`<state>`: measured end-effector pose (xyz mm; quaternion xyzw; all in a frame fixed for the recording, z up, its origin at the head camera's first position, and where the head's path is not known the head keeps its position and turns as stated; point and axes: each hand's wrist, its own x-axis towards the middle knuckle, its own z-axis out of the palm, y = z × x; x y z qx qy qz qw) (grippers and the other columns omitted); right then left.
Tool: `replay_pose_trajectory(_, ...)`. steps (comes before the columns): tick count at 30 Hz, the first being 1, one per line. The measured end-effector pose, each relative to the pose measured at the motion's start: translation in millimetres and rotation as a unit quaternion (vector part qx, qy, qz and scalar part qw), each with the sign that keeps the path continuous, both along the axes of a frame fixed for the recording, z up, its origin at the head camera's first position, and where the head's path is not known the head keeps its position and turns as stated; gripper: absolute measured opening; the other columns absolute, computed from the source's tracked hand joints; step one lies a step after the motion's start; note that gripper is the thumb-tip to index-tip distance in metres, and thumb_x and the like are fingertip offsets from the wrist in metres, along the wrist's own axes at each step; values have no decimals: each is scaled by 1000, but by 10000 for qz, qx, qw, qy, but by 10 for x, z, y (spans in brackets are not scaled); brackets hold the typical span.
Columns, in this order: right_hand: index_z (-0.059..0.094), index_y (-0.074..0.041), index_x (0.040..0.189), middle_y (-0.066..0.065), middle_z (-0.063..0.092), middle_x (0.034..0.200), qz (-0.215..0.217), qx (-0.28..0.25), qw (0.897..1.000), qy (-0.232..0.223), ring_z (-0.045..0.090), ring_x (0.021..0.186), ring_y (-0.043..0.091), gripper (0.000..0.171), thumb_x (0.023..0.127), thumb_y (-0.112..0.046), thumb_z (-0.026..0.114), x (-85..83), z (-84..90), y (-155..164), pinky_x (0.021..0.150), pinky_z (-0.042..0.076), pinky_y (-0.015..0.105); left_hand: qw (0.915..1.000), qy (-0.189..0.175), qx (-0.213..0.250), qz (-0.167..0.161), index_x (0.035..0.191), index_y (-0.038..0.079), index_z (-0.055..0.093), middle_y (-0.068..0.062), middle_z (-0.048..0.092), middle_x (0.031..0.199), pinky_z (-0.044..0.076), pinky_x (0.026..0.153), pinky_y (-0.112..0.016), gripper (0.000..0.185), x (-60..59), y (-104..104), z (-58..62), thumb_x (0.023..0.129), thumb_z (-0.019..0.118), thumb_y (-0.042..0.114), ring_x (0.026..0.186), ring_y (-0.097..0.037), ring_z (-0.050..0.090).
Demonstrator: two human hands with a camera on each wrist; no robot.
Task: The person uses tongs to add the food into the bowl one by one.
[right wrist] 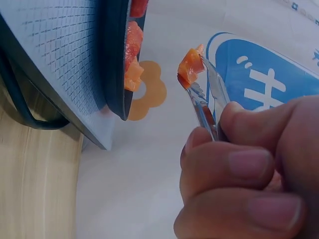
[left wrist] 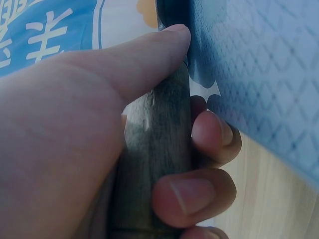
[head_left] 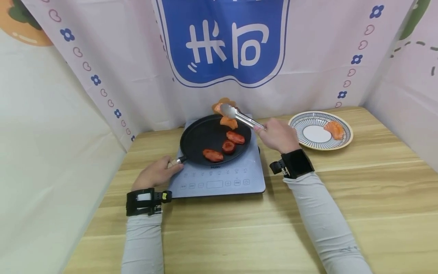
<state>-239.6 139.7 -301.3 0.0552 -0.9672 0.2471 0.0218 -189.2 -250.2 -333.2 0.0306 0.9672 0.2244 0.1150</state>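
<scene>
My left hand (head_left: 154, 174) grips the wooden handle (left wrist: 154, 149) of a black frying pan (head_left: 198, 140), its thumb laid along the top near the pan. Metal tongs (head_left: 248, 120) are held in my right hand (head_left: 278, 135), tips pointing left over the pan's far right edge. Between the tips is an orange piece of salmon (right wrist: 192, 64), raised above the pan in the right wrist view. Another salmon piece (head_left: 228, 122) lies in the pan near that edge. Three red sausage pieces (head_left: 213, 155) lie in its right and front parts.
Under the pan is a grey induction cooker (head_left: 249, 167) with a front control panel. To the right stands a patterned plate (head_left: 302, 140) bearing orange salmon (head_left: 334, 130). A printed cloth (head_left: 137, 57) hangs close behind the wooden table (head_left: 212, 239).
</scene>
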Motion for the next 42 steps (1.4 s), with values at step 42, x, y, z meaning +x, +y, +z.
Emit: replay_pose_trajectory(42,68,-8,87,11,65,81,200,1291,9903,470,63,71,30,45,104,-49,61,45,-127,-471,57,47,45,9999,-79,-85,-17,116,5,54,-10,59,98,45,72,-34,48,-54,-19,-12,107,55,52,89,-25,60)
